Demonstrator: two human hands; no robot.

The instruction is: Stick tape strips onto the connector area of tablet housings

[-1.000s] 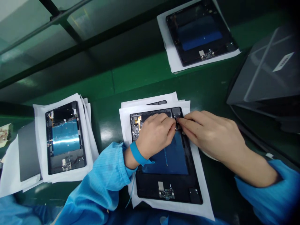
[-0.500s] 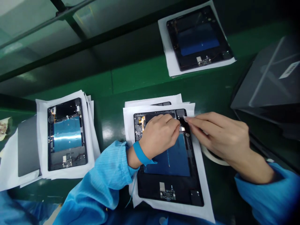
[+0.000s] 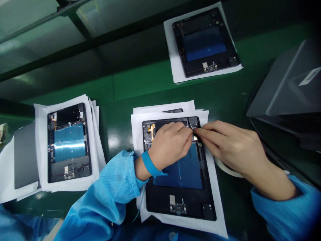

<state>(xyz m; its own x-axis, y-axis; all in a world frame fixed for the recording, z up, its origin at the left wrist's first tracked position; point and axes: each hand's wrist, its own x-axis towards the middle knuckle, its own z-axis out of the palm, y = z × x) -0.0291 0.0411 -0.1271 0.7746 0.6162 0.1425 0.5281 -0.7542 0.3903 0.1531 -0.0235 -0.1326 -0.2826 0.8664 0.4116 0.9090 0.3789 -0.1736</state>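
Observation:
An opened tablet point(image 3: 180, 197), black with a blue battery area and small circuit boards, lies on white sheets point(image 3: 218, 207) in front of me. My left hand point(image 3: 173, 142), with a blue band point(image 3: 149, 164) round its wrist, is closed over the tablet's upper part. Its fingers pinch near the top right corner, and whatever is between them is hidden. My right hand point(image 3: 228, 147) reaches in from the right with thumb and forefinger pinched at that same corner. What its fingertips hold is too small to make out.
More opened tablets lie on white sheets: one at the left point(image 3: 69, 144), another at the back point(image 3: 205, 43). A dark grey plate point(image 3: 26, 155) sits at far left. The roll of tape point(image 3: 229, 168) is partly under my right hand. A grey box point(image 3: 286, 80) stands at the right.
The right fingertips have shifted slightly left, closer to the left fingertips at the tablet's top corner. My left hand stays nearly in place. The view has moved a little.

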